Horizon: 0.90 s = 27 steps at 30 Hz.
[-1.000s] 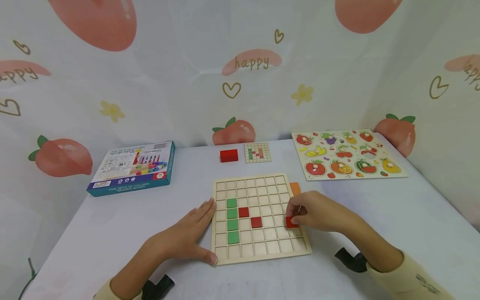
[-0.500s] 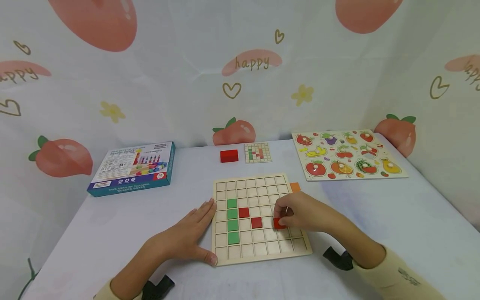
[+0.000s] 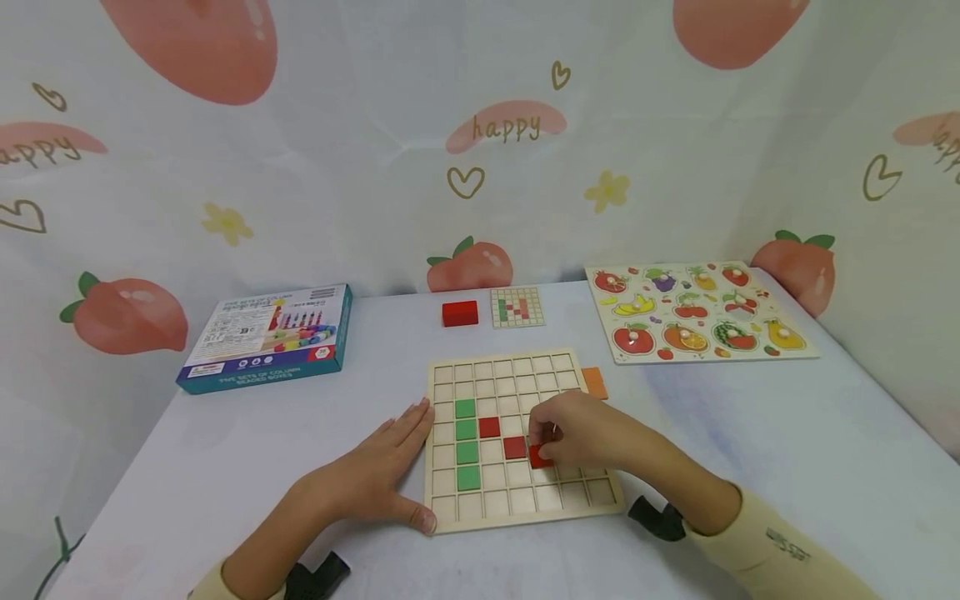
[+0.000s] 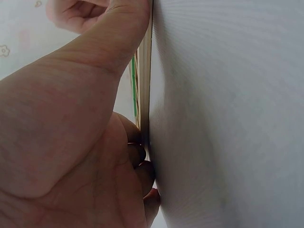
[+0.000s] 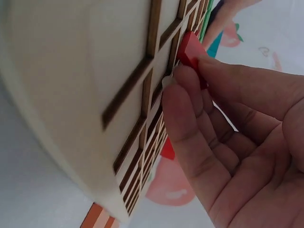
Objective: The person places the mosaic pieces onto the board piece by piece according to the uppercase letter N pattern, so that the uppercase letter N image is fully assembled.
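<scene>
A wooden grid board [image 3: 525, 512] lies flat on the table, with a column of several green tiles [image 3: 467, 452] and two red tiles [image 3: 489, 427] set in its squares. My right hand [image 3: 588, 433] pinches another red tile [image 5: 192, 50] between thumb and fingers, low over the board, just right of the lower red tile [image 3: 514, 448]. Whether it touches the grid, I cannot tell. Along the board's left edge my left hand [image 3: 367, 475] rests with straight fingers, its thumb at the near left corner.
Behind the board are a red block stack [image 3: 460, 314] and a small pattern card [image 3: 517, 307]. Orange tiles [image 3: 595, 383] lie by the board's right edge. A box [image 3: 266, 337] stands at the left, a fruit puzzle [image 3: 701, 312] at the back right.
My right hand has carried the red tile leftward across the board, from its right edge to beside the lower red tile. The left hand has stayed at the board's edge.
</scene>
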Each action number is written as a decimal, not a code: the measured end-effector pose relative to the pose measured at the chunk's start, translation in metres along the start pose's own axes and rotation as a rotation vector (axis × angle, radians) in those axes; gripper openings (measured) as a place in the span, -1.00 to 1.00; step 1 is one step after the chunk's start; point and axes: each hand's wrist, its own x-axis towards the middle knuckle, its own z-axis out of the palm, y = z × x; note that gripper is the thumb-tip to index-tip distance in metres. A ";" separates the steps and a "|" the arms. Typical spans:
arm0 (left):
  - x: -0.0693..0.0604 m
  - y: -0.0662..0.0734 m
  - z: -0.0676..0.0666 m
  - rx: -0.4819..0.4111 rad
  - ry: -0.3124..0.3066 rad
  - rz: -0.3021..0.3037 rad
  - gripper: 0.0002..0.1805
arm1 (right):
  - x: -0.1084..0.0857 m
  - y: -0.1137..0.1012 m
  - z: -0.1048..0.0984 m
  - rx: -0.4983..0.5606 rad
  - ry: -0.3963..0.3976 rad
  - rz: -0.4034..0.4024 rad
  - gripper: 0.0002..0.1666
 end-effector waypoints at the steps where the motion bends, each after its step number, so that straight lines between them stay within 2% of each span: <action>1: 0.000 0.000 0.000 -0.004 0.000 0.002 0.48 | 0.000 0.000 0.000 -0.011 0.002 0.001 -0.74; 6: 0.000 0.001 -0.001 -0.015 0.001 -0.003 0.48 | 0.000 -0.002 0.002 -0.046 0.010 -0.001 -0.74; 14: 0.000 0.002 0.000 -0.011 0.003 -0.012 0.49 | -0.007 -0.006 0.005 -0.037 -0.036 -0.026 -0.72; 21: 0.000 0.002 0.000 -0.024 0.001 -0.018 0.49 | -0.010 -0.005 0.004 -0.101 -0.014 -0.016 -0.84; 27: 0.000 0.002 0.000 -0.012 0.000 -0.013 0.48 | -0.016 0.001 -0.012 -0.090 0.033 0.003 -0.89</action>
